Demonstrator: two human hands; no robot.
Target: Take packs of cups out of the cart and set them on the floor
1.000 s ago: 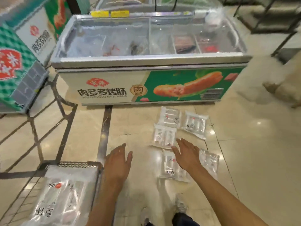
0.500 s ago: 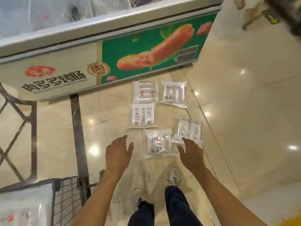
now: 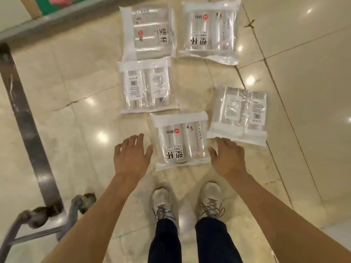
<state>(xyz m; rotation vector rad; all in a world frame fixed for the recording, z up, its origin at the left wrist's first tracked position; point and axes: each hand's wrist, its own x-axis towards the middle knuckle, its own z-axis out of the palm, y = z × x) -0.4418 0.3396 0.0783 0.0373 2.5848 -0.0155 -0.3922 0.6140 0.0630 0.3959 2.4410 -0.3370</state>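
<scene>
Both hands, left hand [image 3: 131,158] and right hand [image 3: 227,158], flank the nearest cup pack [image 3: 180,142], fingers spread, holding nothing; it looks light, slippery, best gripped at its side edges.

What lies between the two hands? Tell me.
In the head view, the nearest cup packet lies on the floor between the left hand and right hand.

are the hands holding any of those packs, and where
Nothing is held. Both hands, left and right, are open on either side of the nearest pack.
</scene>
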